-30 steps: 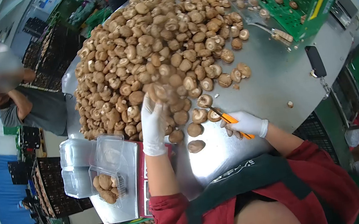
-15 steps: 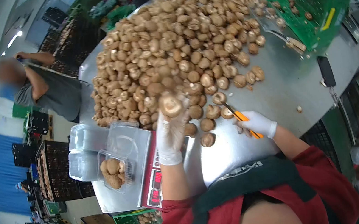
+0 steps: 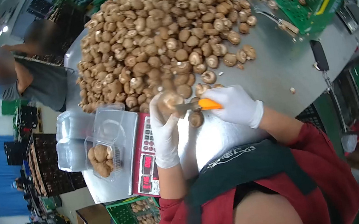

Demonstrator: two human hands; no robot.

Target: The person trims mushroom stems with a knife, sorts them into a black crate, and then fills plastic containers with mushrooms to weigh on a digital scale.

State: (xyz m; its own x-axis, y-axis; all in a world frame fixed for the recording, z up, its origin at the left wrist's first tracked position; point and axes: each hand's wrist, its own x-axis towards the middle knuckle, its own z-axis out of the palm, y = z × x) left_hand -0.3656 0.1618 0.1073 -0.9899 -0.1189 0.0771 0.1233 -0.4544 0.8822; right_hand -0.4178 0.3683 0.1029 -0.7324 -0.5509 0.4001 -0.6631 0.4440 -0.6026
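Though blurry, mushroom (image 3: 170, 100) in left hand (image 3: 164, 134)

The gloved left hand (image 3: 163, 130) points forward, fingers (image 3: 155, 109) curled in a grip; the right hand (image 3: 237, 107), gloved too, is clenched near it, its bare forearm (image 3: 281, 124) slanting over the table's near edge (image 3: 300, 109).

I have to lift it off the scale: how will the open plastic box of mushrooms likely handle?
The box probably flexes if squeezed, as its clear walls look thin. With its lid open, the rounded mushrooms could roll out if it tips. Its glossy surface may be slippery.
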